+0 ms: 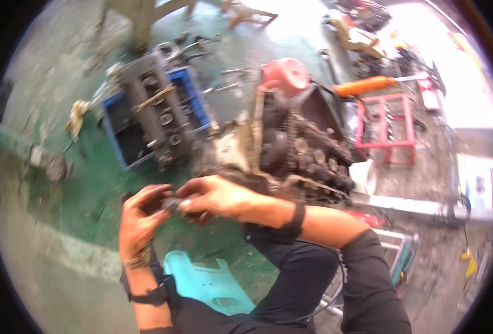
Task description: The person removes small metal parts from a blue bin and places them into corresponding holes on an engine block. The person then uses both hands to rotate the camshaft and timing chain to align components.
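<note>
My left hand (141, 220) and my right hand (216, 199) come together low in the middle of the view. Between their fingertips is a small dark grey metal part (172, 204), too blurred to name. Both hands pinch it, the left from its left side and the right from its right. Just beyond my right hand lies a dirty engine block (302, 147), dark and oily, with a chain-like row along it. Ahead of my left hand, a long grey metal engine part with round openings (166, 119) rests across a blue crate (125, 133).
A red plastic container (286, 76) stands behind the engine. To the right are an orange-handled tool (366, 86), a red metal frame (388, 119) and a white cup (363, 177). A turquoise plastic stool (202, 281) sits by my legs. Metal tools (221, 88) lie on the green floor.
</note>
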### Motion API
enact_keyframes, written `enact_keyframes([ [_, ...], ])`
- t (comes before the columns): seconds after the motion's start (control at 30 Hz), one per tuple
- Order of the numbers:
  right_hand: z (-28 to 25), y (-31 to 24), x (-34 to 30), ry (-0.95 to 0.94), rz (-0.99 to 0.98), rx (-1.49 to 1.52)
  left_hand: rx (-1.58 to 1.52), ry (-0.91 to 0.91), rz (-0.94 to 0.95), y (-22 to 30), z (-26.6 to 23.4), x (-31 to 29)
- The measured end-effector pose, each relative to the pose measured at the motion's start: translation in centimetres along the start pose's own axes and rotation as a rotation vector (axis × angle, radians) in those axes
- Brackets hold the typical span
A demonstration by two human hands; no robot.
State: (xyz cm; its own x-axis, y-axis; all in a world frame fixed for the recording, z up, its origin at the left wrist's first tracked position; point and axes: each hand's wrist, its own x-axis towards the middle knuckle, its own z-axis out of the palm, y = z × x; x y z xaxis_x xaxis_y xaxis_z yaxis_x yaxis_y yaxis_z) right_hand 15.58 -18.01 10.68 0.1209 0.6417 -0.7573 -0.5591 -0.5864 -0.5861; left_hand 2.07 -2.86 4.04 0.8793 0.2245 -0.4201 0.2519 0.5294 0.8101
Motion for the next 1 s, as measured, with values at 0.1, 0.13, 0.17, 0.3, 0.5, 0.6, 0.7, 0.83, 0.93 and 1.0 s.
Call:
enact_keyframes([
  [0.1, -0.8, -0.9, -2.6, 0.029, -0.076, 0.042, -0.068, 0.054, 0.033, -0.7, -0.6, -0.6],
  [0.13, -1.5, -1.2, -4.0, 0.077, -0.092, 0.003, -0.072, 0.066, 0.042, -1.1, -1.0, -0.6],
  [0.17, -2.5, -1.5, -5.6, 0.152, -0.150, -0.007, -0.084, 0.086, 0.034, -1.6, -1.5, -0.4],
  [0.3, -8.8, -1.3, -14.2, 0.508, -0.408, -0.144, -0.045, 0.101, 0.121, -3.1, -2.7, 0.4],
  [0.5, -22.4, 3.1, -24.4, 1.298, -0.400, -0.099, 0.148, 0.108, 0.074, -2.7, -3.6, 1.0],
  [0.6, -27.2, 6.2, -27.1, 1.425, -0.372, -0.031, 0.175, 0.114, 0.090, -3.1, -3.8, 1.3],
  [0.7, -29.6, 8.6, -27.7, 1.445, -0.269, -0.118, 0.178, 0.121, 0.084, -3.6, -4.0, 1.8],
  [0.83, -30.1, 10.3, -25.6, 1.379, -0.233, -0.308, 0.200, 0.129, 0.076, -4.0, -3.8, 2.1],
  [0.93, -29.9, 10.4, -23.9, 1.340, -0.212, -0.293, 0.228, 0.129, 0.070, -4.1, -3.4, 2.4],
  [1.0, -29.7, 10.2, -22.9, 1.407, -0.166, -0.452, 0.244, 0.136, 0.076, -4.2, -3.3, 2.4],
])
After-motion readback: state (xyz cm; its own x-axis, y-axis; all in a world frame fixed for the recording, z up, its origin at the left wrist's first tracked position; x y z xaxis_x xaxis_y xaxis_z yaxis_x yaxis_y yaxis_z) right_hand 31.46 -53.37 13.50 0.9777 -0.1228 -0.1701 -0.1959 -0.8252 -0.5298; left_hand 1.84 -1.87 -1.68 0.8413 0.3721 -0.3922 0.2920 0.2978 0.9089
